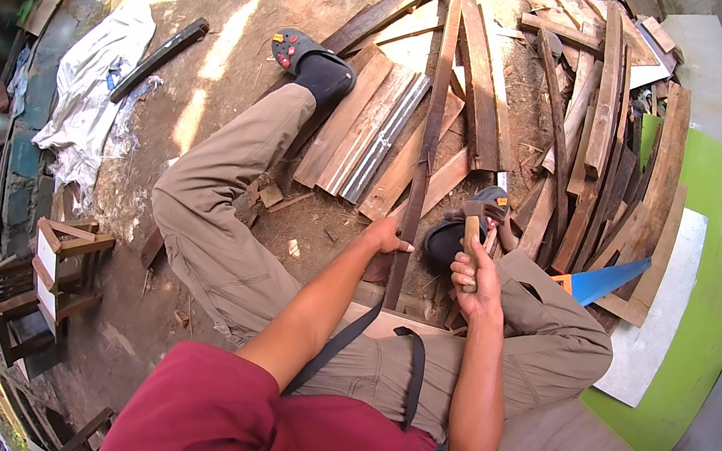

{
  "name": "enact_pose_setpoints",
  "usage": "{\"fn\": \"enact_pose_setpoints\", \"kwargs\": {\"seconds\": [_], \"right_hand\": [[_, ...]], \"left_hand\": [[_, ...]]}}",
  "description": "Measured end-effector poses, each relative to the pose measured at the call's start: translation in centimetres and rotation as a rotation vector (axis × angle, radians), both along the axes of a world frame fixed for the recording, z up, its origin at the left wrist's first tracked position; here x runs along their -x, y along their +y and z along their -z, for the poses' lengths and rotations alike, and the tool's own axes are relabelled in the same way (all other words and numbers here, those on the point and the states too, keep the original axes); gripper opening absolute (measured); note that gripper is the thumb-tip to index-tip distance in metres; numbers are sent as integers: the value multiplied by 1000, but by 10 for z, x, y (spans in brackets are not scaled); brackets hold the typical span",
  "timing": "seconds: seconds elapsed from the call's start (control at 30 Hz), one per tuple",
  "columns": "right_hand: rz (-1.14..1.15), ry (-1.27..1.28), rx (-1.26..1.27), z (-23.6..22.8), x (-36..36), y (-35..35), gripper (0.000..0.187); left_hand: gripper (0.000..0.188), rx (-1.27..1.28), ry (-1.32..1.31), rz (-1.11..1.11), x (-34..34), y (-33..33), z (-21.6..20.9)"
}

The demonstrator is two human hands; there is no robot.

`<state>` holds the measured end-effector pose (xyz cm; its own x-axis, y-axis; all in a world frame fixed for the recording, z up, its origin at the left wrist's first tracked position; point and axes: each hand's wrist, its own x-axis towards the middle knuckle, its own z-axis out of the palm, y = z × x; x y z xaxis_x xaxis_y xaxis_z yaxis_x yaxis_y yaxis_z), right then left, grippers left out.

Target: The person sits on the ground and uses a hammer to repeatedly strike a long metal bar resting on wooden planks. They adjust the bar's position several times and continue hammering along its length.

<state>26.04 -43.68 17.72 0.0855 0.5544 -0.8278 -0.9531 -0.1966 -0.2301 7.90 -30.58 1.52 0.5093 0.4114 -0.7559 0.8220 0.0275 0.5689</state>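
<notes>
A long, narrow dark wooden strip (428,141) runs away from me between my legs. My left hand (386,237) grips it from the left near its close end, with part of the fingers hidden. My right hand (478,283) is closed around the wooden handle of a hammer (472,237). The hammer's head is raised in front of my right shoe (445,240), to the right of the strip. Left of the strip, several boards (355,123) lie side by side on the ground, one with white stripes.
A heap of wood offcuts (593,141) fills the far right. A saw with a blue blade (607,281) lies beside it, near a green sheet (682,379) and a white panel (652,325). On the left are a white cloth (95,92), a dark bar (160,60) and a small wooden frame (57,278).
</notes>
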Motion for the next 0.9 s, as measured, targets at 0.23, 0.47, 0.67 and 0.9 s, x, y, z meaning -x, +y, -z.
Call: {"fn": "enact_pose_setpoints", "kwargs": {"seconds": [0.23,0.47,0.67,0.9], "right_hand": [[-60,-82,-21,-9,15,-2,27],[-144,-239,5,-52,11,2,19],[-179,-335,-34,-151,-9,19,19],[-625,-715,-24,-306,-26,61,16]], "left_hand": [[64,-174,14,-3,15,-6,6],[56,-274,-41,-254,16,15,-3],[49,-384,-167,-443,17,30,-29],[42,-199,-270,-769,19,61,-21]]}}
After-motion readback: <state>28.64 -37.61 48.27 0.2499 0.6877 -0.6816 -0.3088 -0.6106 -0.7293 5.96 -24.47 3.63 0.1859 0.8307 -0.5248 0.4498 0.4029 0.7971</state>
